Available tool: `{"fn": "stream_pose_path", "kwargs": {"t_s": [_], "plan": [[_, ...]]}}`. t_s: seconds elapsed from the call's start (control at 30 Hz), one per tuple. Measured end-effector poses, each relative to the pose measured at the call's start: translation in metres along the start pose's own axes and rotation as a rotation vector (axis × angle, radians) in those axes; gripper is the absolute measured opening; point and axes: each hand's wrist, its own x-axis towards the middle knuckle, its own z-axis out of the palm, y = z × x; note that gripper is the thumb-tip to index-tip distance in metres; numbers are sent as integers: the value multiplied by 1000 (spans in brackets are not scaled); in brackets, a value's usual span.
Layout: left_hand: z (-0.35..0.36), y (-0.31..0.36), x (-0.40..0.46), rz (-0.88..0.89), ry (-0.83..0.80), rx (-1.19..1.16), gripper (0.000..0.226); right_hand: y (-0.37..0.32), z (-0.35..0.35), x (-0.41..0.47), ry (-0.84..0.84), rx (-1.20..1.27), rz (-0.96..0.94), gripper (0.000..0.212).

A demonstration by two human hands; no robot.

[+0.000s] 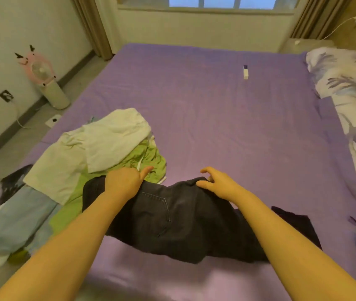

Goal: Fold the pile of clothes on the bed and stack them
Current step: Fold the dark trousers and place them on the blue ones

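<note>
Dark grey jeans (179,224) lie spread across the near part of the purple bed (227,118), back pocket up. My left hand (125,181) grips their far left edge with curled fingers, thumb sticking out. My right hand (216,181) pinches the far edge of the jeans a little to the right. To the left lies the pile of clothes: a white garment (99,144) on top, a green one (148,159) beneath it, a light blue one (18,220) nearer me.
A small white bottle (246,72) lies on the far part of the bed. A floral quilt (350,101) runs along the right edge. A dark cloth (298,222) sits by my right forearm. A pink fan (42,72) stands on the floor at left.
</note>
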Motion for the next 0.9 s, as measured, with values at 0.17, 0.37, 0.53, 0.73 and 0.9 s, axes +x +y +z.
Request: {"fn": "stream_pose_path", "kwargs": {"t_s": [0.17, 0.37, 0.53, 0.73, 0.9], "plan": [[71, -19, 13, 42, -116, 74, 58, 26, 70, 49, -199, -61, 71, 96], [138, -45, 23, 60, -186, 25, 110, 44, 121, 95, -239, -115, 108, 51], [175, -61, 34, 91, -409, -90, 58, 49, 134, 114, -395, -70, 144, 44], [204, -77, 74, -124, -659, -224, 47, 47, 138, 154, -446, 70, 229, 33], [234, -54, 75, -136, -238, -253, 47, 57, 174, 186, -173, -154, 261, 41]]}}
